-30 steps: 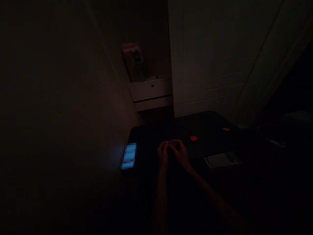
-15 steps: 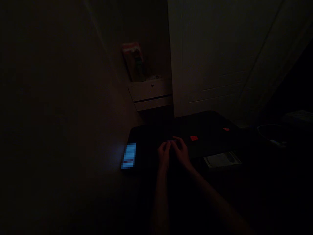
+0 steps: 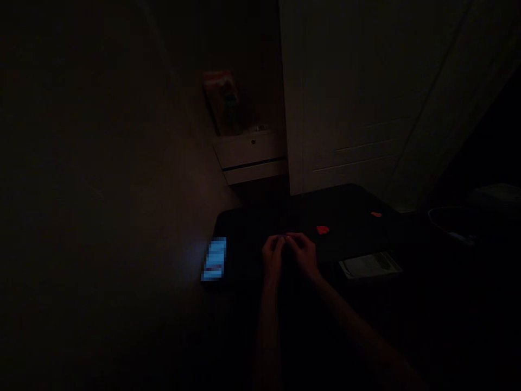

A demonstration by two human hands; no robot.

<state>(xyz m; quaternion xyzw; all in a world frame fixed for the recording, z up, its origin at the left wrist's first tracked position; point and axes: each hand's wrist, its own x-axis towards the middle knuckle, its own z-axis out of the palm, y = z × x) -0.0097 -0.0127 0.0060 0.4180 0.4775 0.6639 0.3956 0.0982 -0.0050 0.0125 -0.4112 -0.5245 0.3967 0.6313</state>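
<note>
Purplish piece [image 3: 284, 235], small and dim, is pinched between the left hand [image 3: 272, 253] and right hand [image 3: 303, 253] over the dark table [image 3: 248, 221]. Near the right lies a red piece [image 3: 322, 230]; farther left, a glowing screen [image 3: 215, 258].

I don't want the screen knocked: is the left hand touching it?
Apart. The head view shows a strip of dark table between the left hand and the lit screen.

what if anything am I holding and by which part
Left hand and right hand apparently pinch a small purplish piece; which part is too dark to tell.
</note>
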